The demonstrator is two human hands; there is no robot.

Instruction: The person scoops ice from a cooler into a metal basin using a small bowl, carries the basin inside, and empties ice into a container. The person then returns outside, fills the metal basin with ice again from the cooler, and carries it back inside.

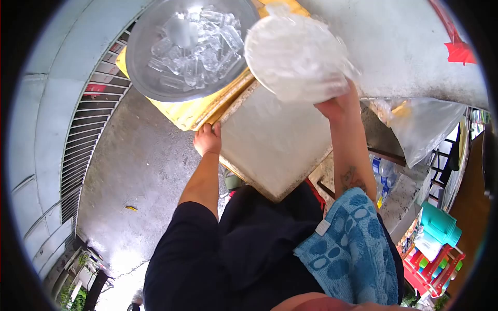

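In my right hand (336, 102) is a round, whitish, see-through plastic dish (295, 54), tilted and smeared by motion; I cannot tell whether it holds anything. Fingers of my left hand (208, 139) curl over the worn left edge of a square whitish box or lid (280, 140) in front of my body. Up and to the left, a grey metal basin (142, 78) holds many clear ice tubes (205, 49). Beneath the basin lies a yellow, worn slab or lid (179, 115).
A clear plastic bag (423, 127) hangs at right, with water bottles (385, 176) below it. A teal container (438, 225) and a red rack (433, 269) stand lower right. A metal grille (85, 140) borders the concrete floor at left. A blue towel (353, 243) drapes over my right arm.
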